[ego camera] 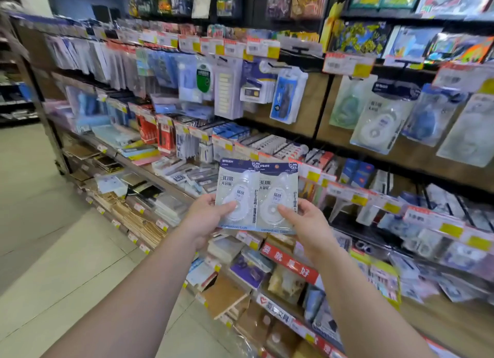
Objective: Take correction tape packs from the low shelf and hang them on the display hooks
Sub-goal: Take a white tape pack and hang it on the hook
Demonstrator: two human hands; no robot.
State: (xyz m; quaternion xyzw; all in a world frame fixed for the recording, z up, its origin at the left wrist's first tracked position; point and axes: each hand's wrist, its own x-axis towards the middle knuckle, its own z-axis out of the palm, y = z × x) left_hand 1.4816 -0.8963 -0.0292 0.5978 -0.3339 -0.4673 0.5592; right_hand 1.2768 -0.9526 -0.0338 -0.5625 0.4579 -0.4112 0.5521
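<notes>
Brown pegboard backs the display wall point(299, 111), where I see glossy blister packs hanging from thin black hooks point(300, 49) behind yellow-and-red price tags. Below it, slanted shelves point(149, 170) carry flat stationery packets and boxes, blurred at the edges. Pale floor tiles point(53, 237) fill the left side. Out in front of the shelves, my left hand point(205, 216) pinches one correction tape pack point(238, 194) by its lower left corner, and my right hand point(307, 224) pinches a second pack point(279, 197) by its lower right edge. Both are flat rectangular cards with clear rounded plastic bubbles, held upright, side by side, edges overlapping.
</notes>
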